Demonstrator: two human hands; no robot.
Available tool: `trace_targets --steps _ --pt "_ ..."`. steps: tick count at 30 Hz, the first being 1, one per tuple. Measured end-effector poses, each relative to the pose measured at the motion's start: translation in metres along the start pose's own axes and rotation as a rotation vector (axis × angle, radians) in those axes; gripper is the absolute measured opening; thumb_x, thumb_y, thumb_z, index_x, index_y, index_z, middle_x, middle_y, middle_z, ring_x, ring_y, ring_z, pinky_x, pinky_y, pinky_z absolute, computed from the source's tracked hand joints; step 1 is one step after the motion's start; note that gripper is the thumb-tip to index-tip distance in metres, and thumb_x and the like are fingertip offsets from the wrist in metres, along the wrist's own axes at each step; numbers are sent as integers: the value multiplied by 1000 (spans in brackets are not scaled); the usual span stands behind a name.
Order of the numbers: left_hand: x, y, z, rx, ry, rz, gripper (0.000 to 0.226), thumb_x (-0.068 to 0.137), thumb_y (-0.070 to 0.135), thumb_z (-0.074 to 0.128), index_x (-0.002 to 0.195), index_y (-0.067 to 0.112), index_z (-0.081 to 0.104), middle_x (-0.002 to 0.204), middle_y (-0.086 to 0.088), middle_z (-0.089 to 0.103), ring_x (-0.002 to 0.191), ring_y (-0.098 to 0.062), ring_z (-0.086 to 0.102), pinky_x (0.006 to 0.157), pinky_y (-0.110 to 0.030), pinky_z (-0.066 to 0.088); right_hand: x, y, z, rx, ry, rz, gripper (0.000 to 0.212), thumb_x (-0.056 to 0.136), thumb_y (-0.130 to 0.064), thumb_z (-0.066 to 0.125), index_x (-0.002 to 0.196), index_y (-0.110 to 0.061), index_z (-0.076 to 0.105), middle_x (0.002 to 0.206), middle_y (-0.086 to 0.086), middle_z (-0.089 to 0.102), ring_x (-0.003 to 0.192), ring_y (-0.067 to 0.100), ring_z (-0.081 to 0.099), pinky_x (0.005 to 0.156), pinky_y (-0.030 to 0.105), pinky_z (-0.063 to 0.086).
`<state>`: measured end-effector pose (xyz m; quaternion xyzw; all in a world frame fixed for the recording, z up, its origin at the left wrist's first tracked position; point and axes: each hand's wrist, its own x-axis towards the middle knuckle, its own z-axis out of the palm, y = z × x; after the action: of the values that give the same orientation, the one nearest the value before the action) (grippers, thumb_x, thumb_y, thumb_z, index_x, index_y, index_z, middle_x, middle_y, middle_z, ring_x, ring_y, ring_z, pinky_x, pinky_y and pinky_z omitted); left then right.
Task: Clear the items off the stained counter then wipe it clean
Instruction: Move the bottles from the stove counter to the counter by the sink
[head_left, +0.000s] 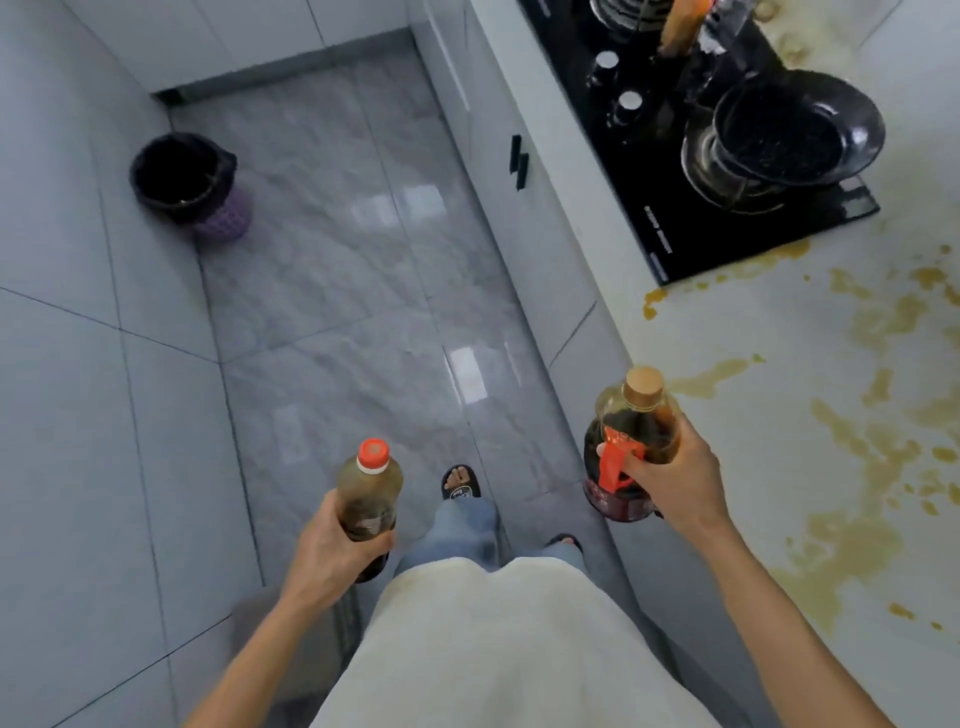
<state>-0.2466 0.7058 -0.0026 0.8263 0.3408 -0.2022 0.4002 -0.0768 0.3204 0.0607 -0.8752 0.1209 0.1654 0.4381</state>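
My left hand (332, 551) grips a small bottle with an orange cap (370, 488), held upright over the floor. My right hand (670, 473) holds a larger dark bottle with a tan cap and a red label (631, 431), just off the counter's front edge. The white counter (810, 332) runs along the right and is covered with yellow-brown stains (857, 431), in splashes and smears from the stove down to the near end.
A black glass stove (675, 218) is set in the counter at the top right, with a dark pan (795, 130) on a burner and bottles behind it. A purple bin with a black liner (192, 182) stands on the grey tiled floor at the left wall.
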Motion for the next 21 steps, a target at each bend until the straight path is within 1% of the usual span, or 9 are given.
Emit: trace_targets --steps 2,3,6,7,10,14,18,19,21 --pt "19 4 -20 -42 21 -16 67 68 34 96 122 36 56 112 9 72 103 -19 68 82 -34 50 13 -14 16 -19 -5 -6 59 73 -37 93 123 -41 62 104 -29 67 97 6 66 75 8 42" --pt "29 9 -30 -65 35 -24 67 68 33 95 123 36 56 112 10 72 103 -18 68 82 -33 49 19 -20 22 -30 -9 -5 63 73 -37 93 127 -41 61 105 -29 68 97 5 66 76 9 43" --pt "65 30 -59 -138 78 -37 67 69 33 96 124 36 58 111 13 72 101 -11 68 77 -28 50 38 -38 36 -66 -27 15 68 74 -36 93 133 -38 60 109 -15 73 99 11 67 81 24 49" --pt "78 39 -68 -153 87 -30 68 69 34 96 125 34 58 112 12 73 100 -10 68 76 -26 50 46 -43 40 -75 -29 18 68 73 -36 92 133 -38 61 109 -14 73 100 13 68 82 26 49" --pt "123 67 -93 -184 106 -1 71 70 36 97 129 28 58 115 7 73 104 -17 69 83 -29 51 70 -58 50 -94 -37 38 64 72 -35 92 129 -39 62 108 -15 73 100 12 68 80 28 50" --pt "184 102 -124 -225 128 36 72 70 39 97 128 32 56 115 9 72 104 -15 68 88 -31 52 111 -80 62 -116 -41 80 61 73 -30 92 125 -40 62 104 -19 71 98 12 68 81 29 50" --pt "243 129 -152 -215 129 40 71 69 39 97 127 31 58 113 10 73 104 -14 70 90 -34 56 168 -114 79 -89 -40 81 57 71 -32 92 113 -51 59 99 -29 67 94 0 64 76 25 49" --pt "255 134 -159 -216 125 32 70 70 39 97 127 31 58 113 10 73 104 -14 70 90 -35 56 185 -126 84 -91 -49 85 56 72 -29 92 112 -50 59 99 -29 67 93 1 65 75 24 49" --pt "276 143 -172 -215 123 -7 69 70 37 97 126 29 58 113 9 73 105 -15 70 89 -36 57 220 -148 95 -106 -70 88 57 74 -23 90 115 -47 60 98 -28 67 96 11 67 79 27 48"
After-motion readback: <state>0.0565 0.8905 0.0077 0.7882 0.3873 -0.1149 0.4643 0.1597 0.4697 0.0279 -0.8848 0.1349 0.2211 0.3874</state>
